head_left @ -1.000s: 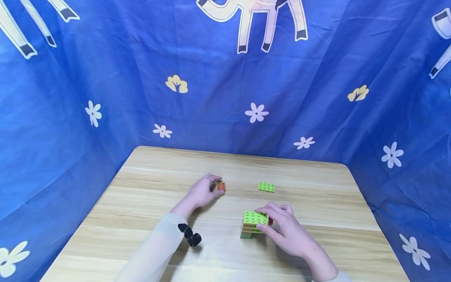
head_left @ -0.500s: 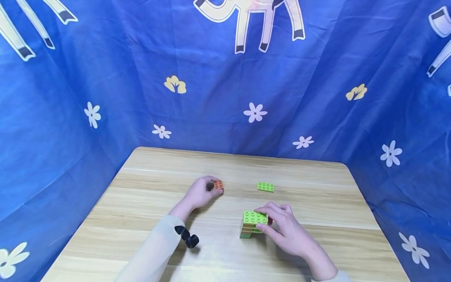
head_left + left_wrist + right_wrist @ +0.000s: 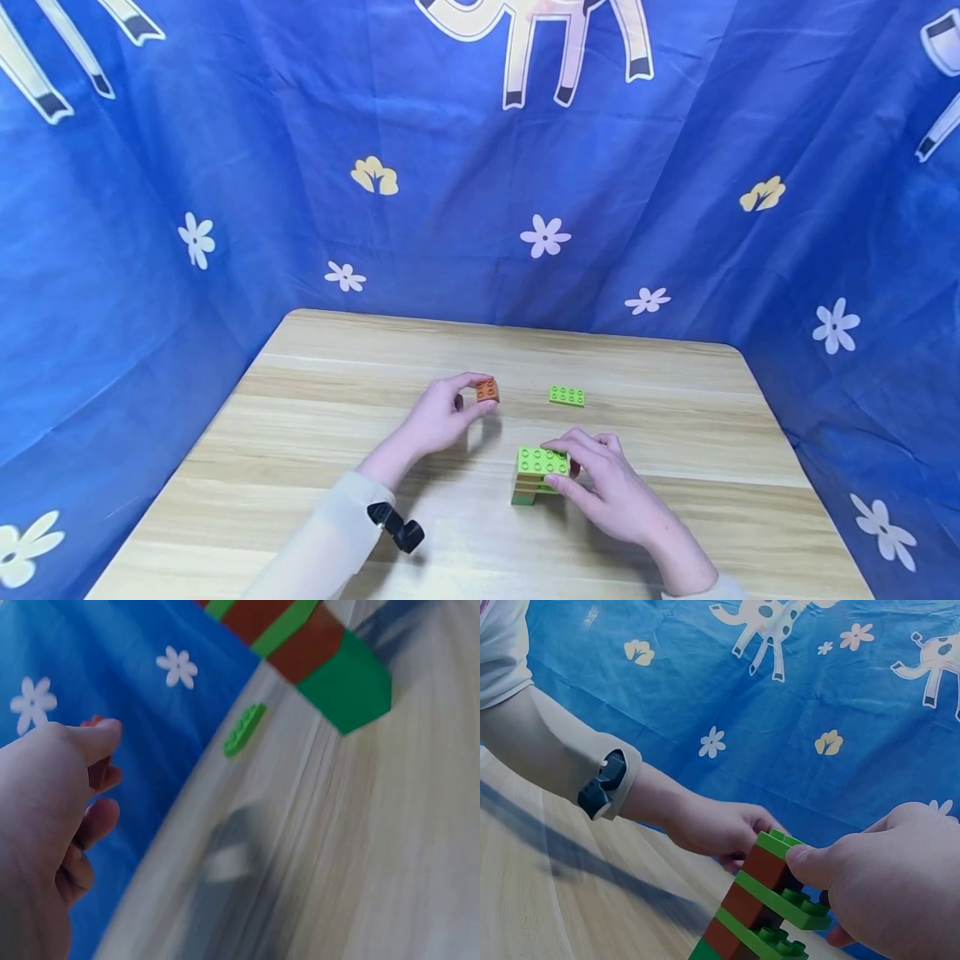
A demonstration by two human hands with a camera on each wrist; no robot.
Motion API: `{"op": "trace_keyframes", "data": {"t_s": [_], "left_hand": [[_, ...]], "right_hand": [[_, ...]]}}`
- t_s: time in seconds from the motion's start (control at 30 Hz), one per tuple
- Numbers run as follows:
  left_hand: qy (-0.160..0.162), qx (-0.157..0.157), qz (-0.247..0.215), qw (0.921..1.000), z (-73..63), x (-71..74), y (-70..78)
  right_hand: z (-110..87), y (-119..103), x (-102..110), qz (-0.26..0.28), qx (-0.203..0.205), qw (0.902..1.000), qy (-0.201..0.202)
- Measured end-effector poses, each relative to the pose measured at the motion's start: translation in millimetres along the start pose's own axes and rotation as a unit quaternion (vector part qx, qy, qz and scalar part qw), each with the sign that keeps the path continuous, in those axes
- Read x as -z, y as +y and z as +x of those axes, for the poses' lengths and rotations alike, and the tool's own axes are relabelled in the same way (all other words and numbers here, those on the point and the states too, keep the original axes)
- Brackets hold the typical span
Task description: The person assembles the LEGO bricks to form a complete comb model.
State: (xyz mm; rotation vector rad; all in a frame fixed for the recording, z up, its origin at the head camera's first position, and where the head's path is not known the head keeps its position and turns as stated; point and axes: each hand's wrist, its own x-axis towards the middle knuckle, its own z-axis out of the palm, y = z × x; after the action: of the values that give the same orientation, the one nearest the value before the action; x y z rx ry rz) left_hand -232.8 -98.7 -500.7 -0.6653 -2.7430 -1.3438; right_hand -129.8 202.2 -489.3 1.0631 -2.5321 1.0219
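My left hand (image 3: 446, 415) pinches a small orange-brown toy brick (image 3: 487, 391) between thumb and fingertips, above the table; its shadow falls below. In the left wrist view, the thumb hides most of that brick. With thumb and fingers, my right hand (image 3: 615, 492) grips the top of a brick stack (image 3: 542, 461) standing upright on the table. The right wrist view shows that stack (image 3: 763, 871) as alternating bright green plates and brown bricks, with studded green plates jutting to one side. A darker green block (image 3: 351, 686) forms its base in the left wrist view.
A loose bright green plate (image 3: 567, 396) with studs lies on the wooden table (image 3: 360, 358), behind the stack. Blue patterned cloth (image 3: 450, 242) surrounds the table's back and sides. A black camera (image 3: 397, 529) sits on my left wrist.
My left hand has taken hold of the orange-brown brick, lifted it off the table and moved it right, towards the loose green plate. My right hand and the stack have stayed put.
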Motion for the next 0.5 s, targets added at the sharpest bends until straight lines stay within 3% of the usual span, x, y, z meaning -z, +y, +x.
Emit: {"op": "trace_keyframes", "data": {"t_s": [0.27, 0.5], "left_hand": [[-0.007, -0.070, -0.002, 0.9975, -9.1, -1.3, 35.4], [-0.026, -0.110, -0.015, 0.9935, -19.6, -3.2, 61.0]], "right_hand": [[0.8, 0, 1, -0.006, -0.004, 1.0000, -0.004], [0.4, 1, 0, -0.011, -0.004, 0.9999, -0.004]]}}
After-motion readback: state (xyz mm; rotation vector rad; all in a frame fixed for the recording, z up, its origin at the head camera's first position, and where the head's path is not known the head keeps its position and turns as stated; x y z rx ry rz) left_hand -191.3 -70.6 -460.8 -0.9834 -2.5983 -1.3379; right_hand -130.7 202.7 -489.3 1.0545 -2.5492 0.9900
